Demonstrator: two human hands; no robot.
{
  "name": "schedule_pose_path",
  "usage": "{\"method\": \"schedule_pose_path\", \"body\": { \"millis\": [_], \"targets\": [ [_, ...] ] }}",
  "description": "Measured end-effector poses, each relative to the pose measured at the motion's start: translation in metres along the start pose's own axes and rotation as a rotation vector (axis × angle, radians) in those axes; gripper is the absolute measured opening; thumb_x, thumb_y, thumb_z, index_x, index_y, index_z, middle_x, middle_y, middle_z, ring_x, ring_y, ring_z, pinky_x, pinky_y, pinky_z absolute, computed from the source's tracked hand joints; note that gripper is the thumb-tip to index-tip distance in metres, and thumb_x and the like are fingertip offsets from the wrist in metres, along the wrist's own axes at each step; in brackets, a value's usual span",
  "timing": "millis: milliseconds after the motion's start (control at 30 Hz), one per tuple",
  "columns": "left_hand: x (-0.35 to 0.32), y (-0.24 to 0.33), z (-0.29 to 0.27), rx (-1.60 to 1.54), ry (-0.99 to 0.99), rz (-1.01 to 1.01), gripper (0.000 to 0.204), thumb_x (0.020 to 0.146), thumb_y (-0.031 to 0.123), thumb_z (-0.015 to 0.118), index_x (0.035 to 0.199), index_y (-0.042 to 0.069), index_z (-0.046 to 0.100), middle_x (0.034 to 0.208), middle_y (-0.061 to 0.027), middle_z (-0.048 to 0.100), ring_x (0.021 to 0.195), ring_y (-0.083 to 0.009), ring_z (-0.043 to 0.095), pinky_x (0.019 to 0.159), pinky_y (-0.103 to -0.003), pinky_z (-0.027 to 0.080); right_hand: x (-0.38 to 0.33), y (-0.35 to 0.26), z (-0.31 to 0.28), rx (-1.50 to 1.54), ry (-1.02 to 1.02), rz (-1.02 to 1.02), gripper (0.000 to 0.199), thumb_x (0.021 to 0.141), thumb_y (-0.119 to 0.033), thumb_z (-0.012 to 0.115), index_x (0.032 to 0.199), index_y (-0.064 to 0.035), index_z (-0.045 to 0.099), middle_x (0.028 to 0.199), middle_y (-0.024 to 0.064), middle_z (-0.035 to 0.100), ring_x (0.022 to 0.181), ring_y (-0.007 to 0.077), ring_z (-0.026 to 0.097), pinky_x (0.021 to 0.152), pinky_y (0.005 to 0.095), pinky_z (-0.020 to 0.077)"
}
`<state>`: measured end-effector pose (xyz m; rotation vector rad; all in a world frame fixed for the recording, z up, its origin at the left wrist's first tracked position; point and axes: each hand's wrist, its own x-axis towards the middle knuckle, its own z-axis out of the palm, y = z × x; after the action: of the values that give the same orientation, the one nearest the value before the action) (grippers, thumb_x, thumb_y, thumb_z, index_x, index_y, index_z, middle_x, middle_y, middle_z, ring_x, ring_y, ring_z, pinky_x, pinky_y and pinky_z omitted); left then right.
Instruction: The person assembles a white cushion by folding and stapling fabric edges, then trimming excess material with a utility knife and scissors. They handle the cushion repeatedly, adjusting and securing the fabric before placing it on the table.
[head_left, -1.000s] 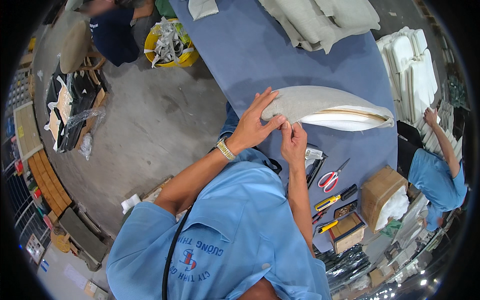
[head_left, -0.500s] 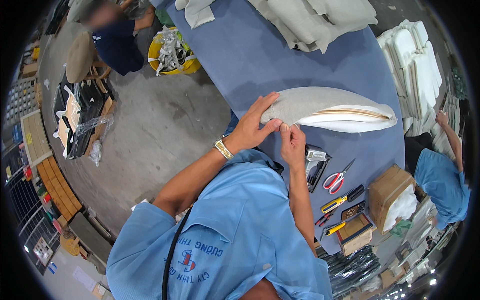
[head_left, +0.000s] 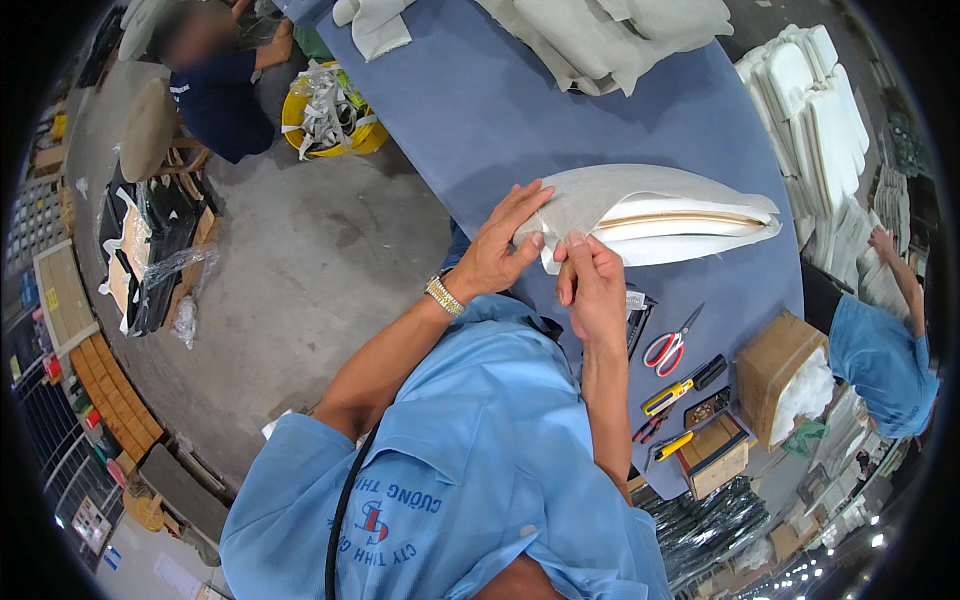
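A long cushion (head_left: 690, 228) with white padding and a thin wooden edge along its opening lies on the blue-covered table (head_left: 640, 120). Grey fabric cover (head_left: 600, 185) wraps its far side and left end. My left hand (head_left: 505, 240) grips that left end, fingers over the top and thumb at the near side. Between thumb and fingers my right hand (head_left: 592, 285) pinches the near edge of the fabric, close to my left thumb. A staple gun (head_left: 637, 315) lies beside my right wrist, partly hidden by it. Red-handled scissors (head_left: 668, 347) rest to its right.
Yellow cutters (head_left: 668, 398), pliers (head_left: 650, 428) and an open wooden box (head_left: 715, 460) lie near right, by a cardboard box (head_left: 780, 375). Grey fabric pieces (head_left: 610, 40) cover the far edge. A yellow tub (head_left: 335, 130) stands far left. Two people work nearby.
My right hand has drawn the fabric edge back and up, turning at the wrist; more white padding and wooden edge show. My left hand stays on the left end.
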<state>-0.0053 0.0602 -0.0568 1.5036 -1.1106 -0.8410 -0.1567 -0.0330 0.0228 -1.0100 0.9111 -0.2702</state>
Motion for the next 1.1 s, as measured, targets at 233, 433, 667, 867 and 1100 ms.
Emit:
{"method": "schedule_pose_path", "body": {
  "millis": [233,433,667,867,1100],
  "targets": [
    [0.007,0.000,0.012,-0.044,0.126,0.017,0.059,0.098,0.025,0.061,0.152,0.005,0.048,0.156,-0.0241,0.047,0.150,-0.0433,0.038,0.124,-0.050,0.028,0.018,0.010,0.007,-0.103,0.045,-0.295,0.039,0.112,-0.031,0.051,0.088,-0.0026,0.062,0.066,0.0056,0.064,0.057,0.0088,0.059,0.056,0.0246,0.0469],
    [0.007,0.007,0.016,0.028,0.138,-0.024,0.059,0.098,0.025,0.062,0.151,0.002,0.049,0.155,-0.0213,0.050,0.149,-0.0407,0.040,0.123,-0.048,0.032,0.013,-0.018,0.005,-0.170,0.042,-0.171,0.037,0.111,-0.031,0.051,0.089,-0.0031,0.062,0.063,0.0075,0.064,0.053,0.0111,0.058,0.054,0.0245,0.0472],
    [-0.014,-0.005,0.028,0.195,0.138,0.183,0.087,0.087,0.036,0.079,0.156,0.003,0.038,0.154,-0.0209,0.049,0.145,-0.0448,0.043,0.121,-0.051,0.037,-0.010,-0.048,0.014,-0.404,0.083,0.076,0.039,0.110,-0.033,0.053,0.089,-0.0031,0.062,0.063,0.0095,0.066,0.037,0.0065,0.045,0.035,0.0209,0.0324],
    [-0.019,0.009,0.034,0.321,0.113,0.137,0.102,0.075,0.022,0.088,0.158,0.001,0.034,0.154,-0.0214,0.050,0.143,-0.0423,0.046,0.112,-0.047,0.049,-0.036,-0.023,0.015,-0.429,0.188,0.058,0.036,0.110,-0.029,0.053,0.086,-0.0024,0.060,0.058,0.0074,0.063,0.036,0.0062,0.044,0.035,0.0220,0.0316],
    [-0.022,0.016,0.041,0.394,0.091,0.108,0.102,0.072,0.017,0.089,0.157,-0.002,0.034,0.153,-0.0229,0.049,0.140,-0.0427,0.050,0.107,-0.045,0.053,-0.048,-0.014,0.020,-0.523,0.257,0.036,0.035,0.109,-0.027,0.056,0.083,-0.0036,0.060,0.052,0.0023,0.055,0.037,0.0056,0.043,0.036,0.0227,0.0316]
  ]
}}
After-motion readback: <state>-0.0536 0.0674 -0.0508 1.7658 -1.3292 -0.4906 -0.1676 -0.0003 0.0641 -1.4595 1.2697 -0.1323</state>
